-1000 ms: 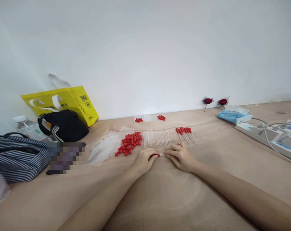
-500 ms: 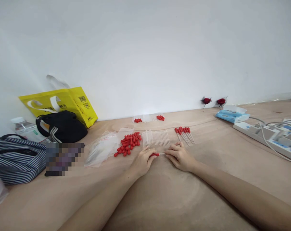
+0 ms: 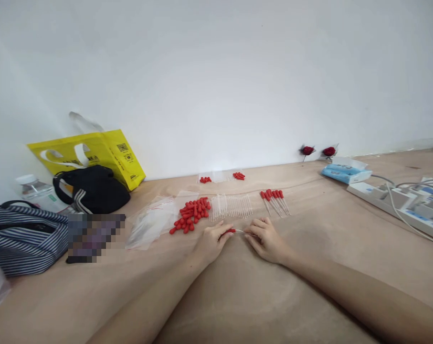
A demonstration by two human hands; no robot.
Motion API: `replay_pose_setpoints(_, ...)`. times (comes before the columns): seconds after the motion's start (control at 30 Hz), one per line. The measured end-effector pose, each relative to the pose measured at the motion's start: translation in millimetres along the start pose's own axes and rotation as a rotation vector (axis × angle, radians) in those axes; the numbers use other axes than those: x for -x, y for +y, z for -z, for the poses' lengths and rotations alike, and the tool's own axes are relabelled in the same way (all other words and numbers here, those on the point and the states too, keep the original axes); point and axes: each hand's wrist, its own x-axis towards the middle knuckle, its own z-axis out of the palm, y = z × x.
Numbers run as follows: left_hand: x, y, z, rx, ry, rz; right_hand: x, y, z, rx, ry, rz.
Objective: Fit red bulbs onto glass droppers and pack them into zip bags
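My left hand (image 3: 211, 242) pinches a red rubber bulb (image 3: 231, 231). A thin clear tube (image 3: 239, 231) runs from the bulb to my right hand (image 3: 265, 240), whose fingers are closed on its other end. Just beyond my left hand lies a pile of loose red bulbs (image 3: 192, 214). Clear tubes (image 3: 234, 206) lie side by side in a row behind both hands. To the right of that row, several tubes with red bulbs on their ends (image 3: 274, 201) lie on the table.
Plastic bags (image 3: 152, 222) lie left of the pile. Two small red groups (image 3: 238, 176) rest on bags near the wall. At left are a yellow bag (image 3: 126, 160), a black pouch (image 3: 101, 191) and a striped bag (image 3: 33, 243). At right are a tissue pack (image 3: 341, 173) and a power strip (image 3: 391, 205).
My right hand has turned slightly and its fingers have closed in more around the tube. Less of the red bulb shows past my left fingers.
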Motion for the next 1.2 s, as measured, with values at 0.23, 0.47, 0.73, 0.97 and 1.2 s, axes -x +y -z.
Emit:
replay_pose_setpoints(0.23,-1,2,2.5,0.026,0.053,0.015,0,-6,-4,-0.007,0.025,0.034)
replay_pose_setpoints(0.47,1,7,5.6,-0.009,0.063,-0.097,0,-3,-3,0.029,-0.016,0.1)
replay_pose_setpoints(0.73,4,6,8.3,-0.048,-0.103,-0.165,-1,2,3,0.096,-0.067,0.196)
replay_pose_setpoints(0.97,3,12,10.5,-0.093,-0.14,-0.178,-2,1,4,0.111,-0.078,0.223)
replay_pose_setpoints(1.2,3,9,8.4,-0.097,-0.134,-0.196,-4,5,-1,0.084,-0.099,0.267)
